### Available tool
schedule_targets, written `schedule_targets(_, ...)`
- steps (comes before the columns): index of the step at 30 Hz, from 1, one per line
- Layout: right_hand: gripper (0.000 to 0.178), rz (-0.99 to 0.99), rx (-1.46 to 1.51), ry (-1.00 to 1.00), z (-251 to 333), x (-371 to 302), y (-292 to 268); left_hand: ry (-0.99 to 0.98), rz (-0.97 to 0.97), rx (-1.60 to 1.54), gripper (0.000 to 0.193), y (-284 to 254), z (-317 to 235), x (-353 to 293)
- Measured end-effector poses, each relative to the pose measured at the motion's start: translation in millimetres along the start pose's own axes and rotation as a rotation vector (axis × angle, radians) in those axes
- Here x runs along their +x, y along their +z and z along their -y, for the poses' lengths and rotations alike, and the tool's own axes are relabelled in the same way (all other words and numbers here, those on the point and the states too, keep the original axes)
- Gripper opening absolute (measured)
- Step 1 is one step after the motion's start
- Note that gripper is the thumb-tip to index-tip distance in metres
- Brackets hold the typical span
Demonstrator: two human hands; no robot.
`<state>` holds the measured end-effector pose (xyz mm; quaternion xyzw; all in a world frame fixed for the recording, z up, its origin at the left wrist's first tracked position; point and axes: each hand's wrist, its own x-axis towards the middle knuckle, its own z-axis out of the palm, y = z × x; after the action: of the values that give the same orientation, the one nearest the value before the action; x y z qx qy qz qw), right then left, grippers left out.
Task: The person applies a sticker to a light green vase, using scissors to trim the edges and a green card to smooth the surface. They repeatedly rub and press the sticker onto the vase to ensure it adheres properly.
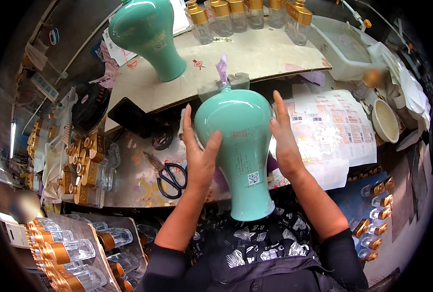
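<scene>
A glossy celadon-green vase [241, 141] stands tilted between my two hands, its wide shoulder away from me and its foot near my lap. Small printed text and a square code mark its side. My left hand [200, 158] supports the left side, thumb laid on the glaze and fingers stretched along the body. From the right, my right hand [285, 141] presses on the shoulder with its fingers pointing up. At the vase's narrow neck is a lilac wrapping or plug [222, 69]. Left of my left hand lie black-handled scissors [170, 177].
A second green vase [150, 36] stands on the raised board [255, 61]. Several gold-topped glass bottles [298, 24] line its back. Printed sheets [323, 129] lie right; a white tub [345, 48] and bowl [385, 121] stand beyond. A black phone [129, 117] sits left. More bottles [73, 250] crowd lower left.
</scene>
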<state>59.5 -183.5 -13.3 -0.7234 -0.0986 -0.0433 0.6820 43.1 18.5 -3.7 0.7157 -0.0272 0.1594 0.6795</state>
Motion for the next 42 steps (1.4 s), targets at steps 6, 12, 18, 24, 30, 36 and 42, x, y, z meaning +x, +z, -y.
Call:
schedule_targets(6, 0.082, 0.078, -0.089, -0.023, 19, 7, 2, -0.050, 0.054, -0.094, 0.079, 10, -30, 2)
schedule_targets(12, 0.093, 0.015, -0.114, -0.060, 16, 8, 12, -0.099, 0.031, 0.011, 0.084, 13, -32, 1)
schedule_targets(18, 0.097, 0.046, -0.092, -0.037, 19, 8, 10, -0.101, 0.052, 0.000, 0.094, 13, -34, 2)
schedule_targets(24, 0.097, 0.056, -0.058, -0.020, 16, 8, 9, -0.096, 0.062, 0.078, 0.101, 13, -37, 3)
schedule_targets(30, 0.098, 0.056, 0.018, 0.018, 16, 9, 8, -0.109, 0.088, -0.033, 0.097, 9, -33, 4)
schedule_targets(36, 0.095, 0.023, -0.090, -0.040, 19, 7, 13, -0.099, 0.095, 0.031, 0.089, 10, -35, 3)
schedule_targets(42, 0.091, 0.019, -0.054, -0.015, 15, 8, 13, -0.171, 0.071, -0.205, 0.085, 8, -37, 5)
